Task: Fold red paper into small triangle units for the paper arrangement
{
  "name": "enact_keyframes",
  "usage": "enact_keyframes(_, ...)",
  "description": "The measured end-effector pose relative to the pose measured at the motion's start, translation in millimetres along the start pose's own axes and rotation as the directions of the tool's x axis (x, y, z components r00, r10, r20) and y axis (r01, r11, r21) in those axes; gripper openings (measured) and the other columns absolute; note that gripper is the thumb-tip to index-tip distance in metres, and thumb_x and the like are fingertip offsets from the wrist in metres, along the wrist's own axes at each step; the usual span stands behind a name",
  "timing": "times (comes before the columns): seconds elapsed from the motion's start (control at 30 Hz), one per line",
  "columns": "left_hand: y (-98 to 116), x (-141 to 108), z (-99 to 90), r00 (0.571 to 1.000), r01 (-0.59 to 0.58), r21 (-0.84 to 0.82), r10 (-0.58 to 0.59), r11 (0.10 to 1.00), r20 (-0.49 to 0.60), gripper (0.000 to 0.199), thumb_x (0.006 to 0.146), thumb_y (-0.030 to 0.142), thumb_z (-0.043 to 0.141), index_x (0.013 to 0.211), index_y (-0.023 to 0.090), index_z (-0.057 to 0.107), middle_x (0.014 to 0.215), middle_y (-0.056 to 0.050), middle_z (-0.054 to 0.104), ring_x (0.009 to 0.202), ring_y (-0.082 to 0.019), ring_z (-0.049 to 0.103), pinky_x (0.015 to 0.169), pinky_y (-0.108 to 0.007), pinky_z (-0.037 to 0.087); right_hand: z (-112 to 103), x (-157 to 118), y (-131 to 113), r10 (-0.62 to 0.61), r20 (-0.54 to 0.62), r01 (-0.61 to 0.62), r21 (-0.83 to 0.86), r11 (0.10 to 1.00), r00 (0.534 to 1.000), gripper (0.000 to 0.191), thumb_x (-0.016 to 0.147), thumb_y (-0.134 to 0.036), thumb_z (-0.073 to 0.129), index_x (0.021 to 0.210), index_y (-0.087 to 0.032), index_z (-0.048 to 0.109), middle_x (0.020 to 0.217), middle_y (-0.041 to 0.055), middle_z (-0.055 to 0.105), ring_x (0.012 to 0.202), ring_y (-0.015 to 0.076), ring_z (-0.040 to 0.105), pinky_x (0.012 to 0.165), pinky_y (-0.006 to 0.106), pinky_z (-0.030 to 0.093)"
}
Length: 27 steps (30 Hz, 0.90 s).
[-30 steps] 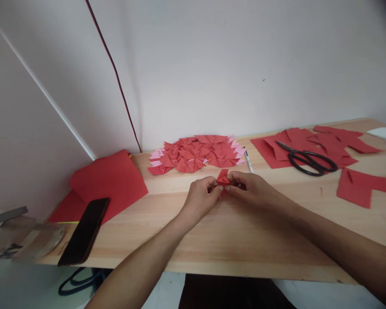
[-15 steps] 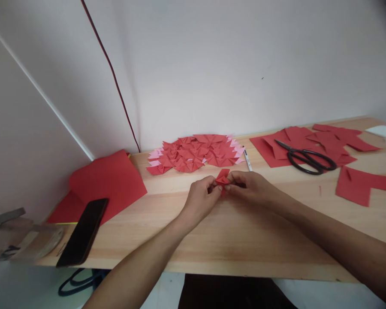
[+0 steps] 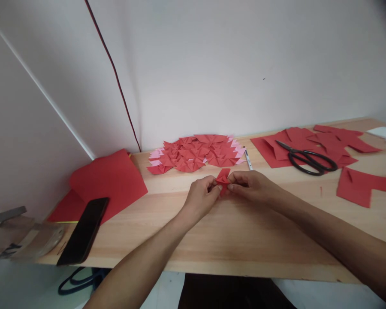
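A small piece of folded red paper (image 3: 223, 177) is pinched between my two hands above the wooden table. My left hand (image 3: 202, 193) grips its left side with thumb and fingers. On the other side, my right hand (image 3: 249, 185) holds the right edge the same way. Fingers cover part of the folds. Just beyond the hands lies a group of folded red and pink paper pieces (image 3: 193, 153), overlapping against the wall. A pen (image 3: 248, 159) rests to the right of that group.
Black-handled scissors (image 3: 305, 159) lie on cut red paper (image 3: 266, 152) at the right, near an L-shaped red paper piece (image 3: 354, 189). Red sheets (image 3: 106, 176), a black phone (image 3: 83, 231) and a clear container (image 3: 32, 238) occupy the left. A cord (image 3: 116, 77) hangs along the wall.
Both hands stay nearly in place on the folded paper; a little more of its lower part shows. The camera view has shifted very slightly. Other things lie as before.
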<state>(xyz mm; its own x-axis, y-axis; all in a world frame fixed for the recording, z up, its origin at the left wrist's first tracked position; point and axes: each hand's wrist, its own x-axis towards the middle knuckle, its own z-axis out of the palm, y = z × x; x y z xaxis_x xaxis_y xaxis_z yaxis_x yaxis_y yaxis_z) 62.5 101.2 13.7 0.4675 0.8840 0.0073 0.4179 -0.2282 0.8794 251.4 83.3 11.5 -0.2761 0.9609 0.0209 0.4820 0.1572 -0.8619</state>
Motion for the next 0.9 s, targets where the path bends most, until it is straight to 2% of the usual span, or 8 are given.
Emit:
enact_keyframes(0.2, 2.5, 0.9, -2.3, 0.999, 0.008, -0.014, -0.008, 1.000, 0.032, 0.015, 0.079, 0.025, 0.049, 0.067, 0.017, 0.049, 0.058, 0.003, 0.052, 0.053, -0.008, 0.045, 0.052, -0.020, 0.030, -0.7, 0.1, 1.3, -0.021, 0.004, 0.021, -0.002, 1.000, 1.000, 0.013, 0.078, -0.031, 0.053, 0.071, -0.020, 0.049, 0.064, -0.0034, 0.049, 0.058, 0.0116, 0.043, 0.054, 0.026, 0.031)
enact_keyframes(0.47, 4.5, 1.2, -2.8, 1.000, 0.004, -0.002, -0.004, 1.000, -0.026, 0.019, 0.081, 0.029, 0.050, 0.066, 0.016, 0.051, 0.056, 0.004, 0.048, 0.053, -0.009, 0.042, 0.051, -0.021, 0.028, -0.5, 0.0, 2.6, -0.034, 0.054, 0.031, 0.071, 0.997, 0.998, 0.015, 0.080, -0.033, 0.053, 0.074, -0.020, 0.050, 0.068, -0.0030, 0.050, 0.061, 0.0119, 0.045, 0.056, 0.026, 0.033)
enact_keyframes(0.63, 4.8, 1.0, 0.1, 0.997, -0.063, -0.003, 0.063, 0.998, -0.046, 0.019, 0.079, 0.027, 0.051, 0.064, 0.016, 0.053, 0.058, 0.004, 0.047, 0.057, -0.009, 0.041, 0.054, -0.021, 0.029, 1.8, -0.4, -0.2, -0.040, 0.023, 0.037, 0.086, 0.996, 0.999, 0.015, 0.081, -0.034, 0.054, 0.076, -0.020, 0.051, 0.071, -0.0020, 0.053, 0.063, 0.0126, 0.047, 0.057, 0.026, 0.034)
enact_keyframes(0.77, 3.8, 1.2, 1.5, 0.998, -0.047, 0.012, 0.047, 0.999, -0.041, 0.019, 0.079, 0.027, 0.052, 0.063, 0.016, 0.052, 0.057, 0.004, 0.048, 0.056, -0.009, 0.042, 0.053, -0.021, 0.028, 3.5, -0.3, -1.6, -0.067, 0.006, 0.067, 0.066, 0.996, 0.998, 0.011, 0.081, -0.030, 0.053, 0.076, -0.020, 0.052, 0.072, -0.0017, 0.054, 0.064, 0.0125, 0.048, 0.058, 0.026, 0.035)
enact_keyframes(0.9, 4.1, 0.9, 1.9, 0.999, -0.030, 0.037, 0.032, 0.999, -0.041, 0.019, 0.078, 0.026, 0.052, 0.061, 0.016, 0.051, 0.055, 0.004, 0.048, 0.055, -0.009, 0.042, 0.052, -0.021, 0.026, 4.5, -0.3, -0.8, -0.047, 0.003, 0.047, 0.043, 0.998, 0.999, 0.010, 0.080, -0.028, 0.053, 0.075, -0.020, 0.055, 0.073, -0.0008, 0.057, 0.066, 0.0133, 0.049, 0.058, 0.027, 0.037)
